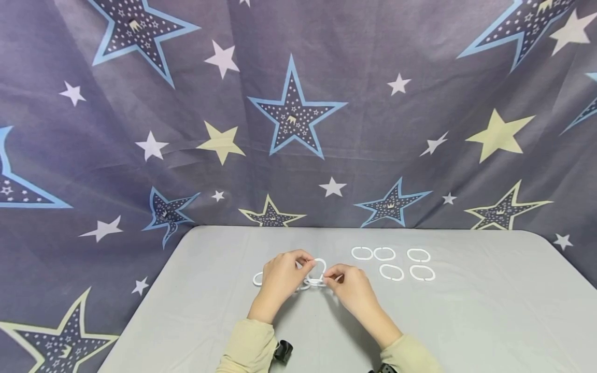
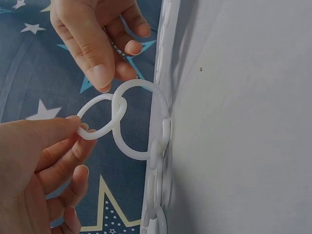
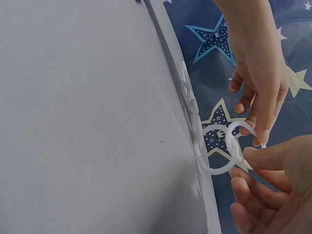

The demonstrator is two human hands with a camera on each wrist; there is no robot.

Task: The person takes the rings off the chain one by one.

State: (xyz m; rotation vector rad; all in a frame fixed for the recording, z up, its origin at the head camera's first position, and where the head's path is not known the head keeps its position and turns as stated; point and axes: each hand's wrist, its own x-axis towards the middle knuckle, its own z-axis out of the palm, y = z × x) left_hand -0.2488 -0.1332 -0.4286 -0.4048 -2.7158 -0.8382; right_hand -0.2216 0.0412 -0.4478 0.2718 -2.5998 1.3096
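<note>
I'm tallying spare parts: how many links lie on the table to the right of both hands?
5: back-left link, back-middle link, back-right link, front-left link and front-right link. None there looks hidden.

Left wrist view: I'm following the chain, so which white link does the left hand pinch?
The leftmost link, looped through the wider-looking link; it alone sits in the pinch of the left hand.

Star-patterned cloth (image 1: 261, 31) hangs behind a grey table (image 1: 494, 311).
</note>
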